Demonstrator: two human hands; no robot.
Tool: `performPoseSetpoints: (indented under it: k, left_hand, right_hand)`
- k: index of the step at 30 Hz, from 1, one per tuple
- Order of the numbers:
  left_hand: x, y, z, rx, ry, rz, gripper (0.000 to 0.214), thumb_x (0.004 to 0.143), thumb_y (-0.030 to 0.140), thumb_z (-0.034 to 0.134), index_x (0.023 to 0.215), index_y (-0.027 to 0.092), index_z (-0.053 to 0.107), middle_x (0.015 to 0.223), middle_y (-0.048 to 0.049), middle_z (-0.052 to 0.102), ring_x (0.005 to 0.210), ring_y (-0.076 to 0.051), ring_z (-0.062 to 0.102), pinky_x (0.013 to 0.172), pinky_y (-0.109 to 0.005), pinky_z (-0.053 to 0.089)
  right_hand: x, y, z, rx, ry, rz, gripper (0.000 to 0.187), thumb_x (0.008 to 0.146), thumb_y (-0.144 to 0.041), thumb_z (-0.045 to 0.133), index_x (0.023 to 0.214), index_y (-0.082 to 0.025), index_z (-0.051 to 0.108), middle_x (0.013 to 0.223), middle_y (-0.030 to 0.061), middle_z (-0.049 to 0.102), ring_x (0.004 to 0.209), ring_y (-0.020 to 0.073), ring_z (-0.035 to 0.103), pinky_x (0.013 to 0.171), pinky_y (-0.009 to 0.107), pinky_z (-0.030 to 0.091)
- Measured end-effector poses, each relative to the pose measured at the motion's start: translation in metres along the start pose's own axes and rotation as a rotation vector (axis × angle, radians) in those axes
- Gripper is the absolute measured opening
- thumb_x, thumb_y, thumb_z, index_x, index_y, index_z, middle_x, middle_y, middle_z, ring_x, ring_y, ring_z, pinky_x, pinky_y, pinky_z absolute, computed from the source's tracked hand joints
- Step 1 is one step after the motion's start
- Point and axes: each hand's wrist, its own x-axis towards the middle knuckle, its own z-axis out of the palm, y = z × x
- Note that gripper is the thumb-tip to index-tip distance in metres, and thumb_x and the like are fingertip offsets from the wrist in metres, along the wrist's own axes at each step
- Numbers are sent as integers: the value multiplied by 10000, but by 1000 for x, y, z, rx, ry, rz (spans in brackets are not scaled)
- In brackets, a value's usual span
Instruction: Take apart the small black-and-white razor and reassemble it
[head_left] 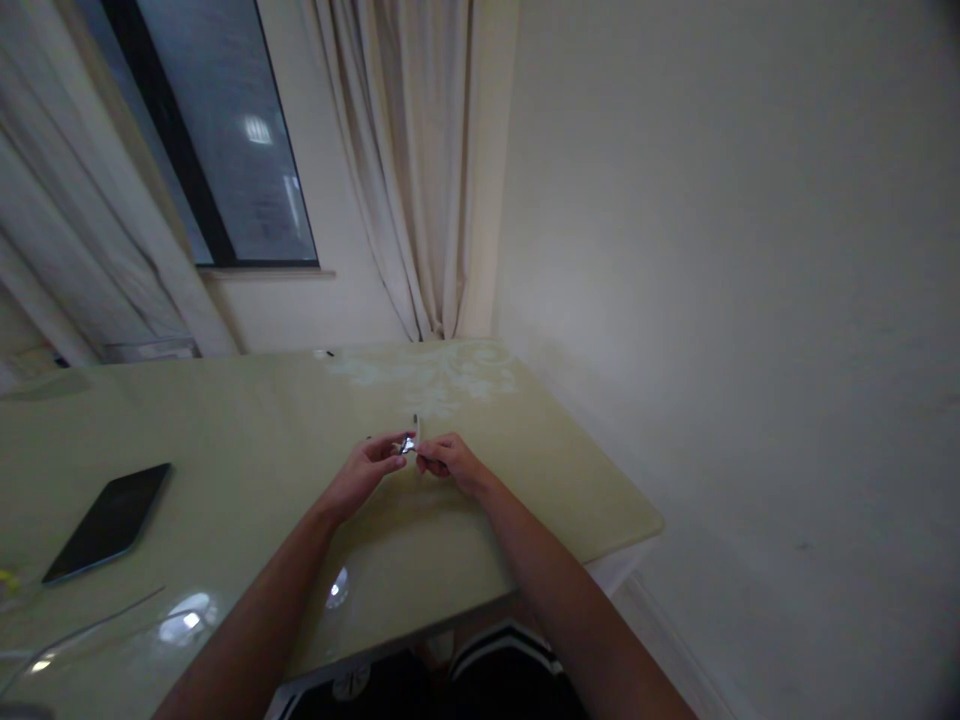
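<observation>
Above the table, a small shiny metal object sits between my two hands; its exact kind is too small to make out. My left hand pinches it from the left between thumb and fingers. From the other side, my right hand has its fingers closed at the object's right edge. A thin pale strip with a dark tip rises just beyond the fingertips. Whether it joins the metal object or lies on the table behind, I cannot tell.
On the left of the glossy table lies a dark tablet. A thin cable runs near the front left. One small dark item rests at the back edge. The wall borders the table's right side; curtains hang behind.
</observation>
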Motion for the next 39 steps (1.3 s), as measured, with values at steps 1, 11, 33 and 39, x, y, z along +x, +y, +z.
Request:
performPoseSetpoints:
  k: [1,11,33,39]
  left_hand:
    - [0,0,0,-5,0,-4,615,607,444,916,1159,203,792,990,-58,776,917,-223,653,887,-337,483]
    - [1,2,-4,128,162,75,636,685,498,846,1234,192,751,951,-52,713,798,-161,613,734,-277,489]
    - [119,-20,113,999,-46,14,454,704,382,849,1115,195,801,919,-102,789,842,-274,715,726,-320,468]
    - [92,-17,49,1022,-12,97,623,657,444,859,1233,231,755,1125,-117,758,1076,-325,664,914,-361,468]
  right_hand:
    - [0,0,0,1,2,1,474,791,-596,688,627,-151,682,435,-68,404,423,69,285,468,260,168]
    - [8,-1,-8,322,243,-30,498,770,-615,670,543,-189,549,439,-84,333,403,56,222,419,240,119]
    - [9,11,-65,481,990,-127,542,859,-750,499,673,-243,459,451,-104,308,346,82,246,351,243,178]
    - [9,11,-63,506,973,-130,529,853,-747,510,694,-245,459,465,-100,322,367,89,247,365,249,176]
